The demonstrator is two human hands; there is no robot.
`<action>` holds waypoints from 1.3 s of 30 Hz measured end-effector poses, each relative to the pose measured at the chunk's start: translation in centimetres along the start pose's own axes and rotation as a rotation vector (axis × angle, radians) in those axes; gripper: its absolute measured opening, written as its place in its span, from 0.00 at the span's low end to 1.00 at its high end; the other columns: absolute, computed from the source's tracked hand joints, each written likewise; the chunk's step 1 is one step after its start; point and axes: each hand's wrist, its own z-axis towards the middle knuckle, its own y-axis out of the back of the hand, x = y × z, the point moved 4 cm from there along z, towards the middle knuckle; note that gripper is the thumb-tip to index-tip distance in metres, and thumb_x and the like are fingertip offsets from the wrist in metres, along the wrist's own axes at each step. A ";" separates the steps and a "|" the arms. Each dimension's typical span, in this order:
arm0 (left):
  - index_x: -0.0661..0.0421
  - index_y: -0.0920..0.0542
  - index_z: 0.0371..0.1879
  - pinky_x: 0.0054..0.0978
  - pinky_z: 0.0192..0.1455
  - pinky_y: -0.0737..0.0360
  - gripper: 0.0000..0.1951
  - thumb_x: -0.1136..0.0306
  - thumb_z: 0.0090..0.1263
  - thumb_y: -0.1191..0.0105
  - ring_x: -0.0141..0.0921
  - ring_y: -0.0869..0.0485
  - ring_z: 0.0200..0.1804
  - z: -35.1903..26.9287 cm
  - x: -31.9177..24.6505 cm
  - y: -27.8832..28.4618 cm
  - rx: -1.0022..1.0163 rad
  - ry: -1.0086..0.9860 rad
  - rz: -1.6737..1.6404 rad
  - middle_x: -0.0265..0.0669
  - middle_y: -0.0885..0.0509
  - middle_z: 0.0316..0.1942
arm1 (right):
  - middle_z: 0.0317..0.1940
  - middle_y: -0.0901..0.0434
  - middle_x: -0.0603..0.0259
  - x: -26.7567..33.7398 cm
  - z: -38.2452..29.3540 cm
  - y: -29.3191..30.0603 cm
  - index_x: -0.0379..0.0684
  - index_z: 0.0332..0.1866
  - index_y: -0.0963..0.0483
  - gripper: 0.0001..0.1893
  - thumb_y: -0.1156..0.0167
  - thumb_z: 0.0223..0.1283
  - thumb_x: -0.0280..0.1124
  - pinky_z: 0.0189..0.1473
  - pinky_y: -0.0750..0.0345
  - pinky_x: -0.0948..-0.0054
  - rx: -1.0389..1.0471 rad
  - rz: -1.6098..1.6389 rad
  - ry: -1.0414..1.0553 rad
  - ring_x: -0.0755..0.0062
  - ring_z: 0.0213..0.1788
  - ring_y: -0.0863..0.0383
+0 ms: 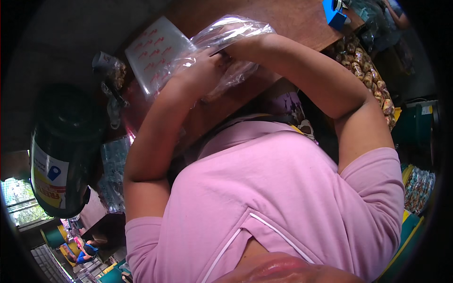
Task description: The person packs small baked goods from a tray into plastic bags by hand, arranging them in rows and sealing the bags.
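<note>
Over the wooden table, my left hand [201, 72] is closed on the edge of a clear plastic bag [230, 26]. My right hand [240, 44] is partly inside or behind the same shiny plastic, so its fingers are largely hidden. Both hands meet near the table's middle, and crumpled film hangs beneath them. A stack of clear plastic bags with red print [152, 53] lies flat just to the left, its corner next to the bag being handled.
A blue tape dispenser [334, 16] stands on the wooden table [293, 17]. Packed snacks [368, 70] hang or lie at the right. A dark green lidded container [67, 141] and a cup [102, 62] are at the left. Other people appear in the background.
</note>
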 end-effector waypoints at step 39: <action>0.54 0.17 0.31 0.38 0.50 0.23 0.08 0.64 0.66 0.35 0.40 0.16 0.39 -4.7 -2.8 18.4 -0.392 -0.248 0.376 0.39 0.16 0.27 | 0.27 0.14 0.59 -0.5 -0.8 16.3 0.42 0.33 0.15 0.05 0.34 0.57 0.31 0.32 0.22 0.63 0.404 -0.741 0.246 0.65 0.30 0.16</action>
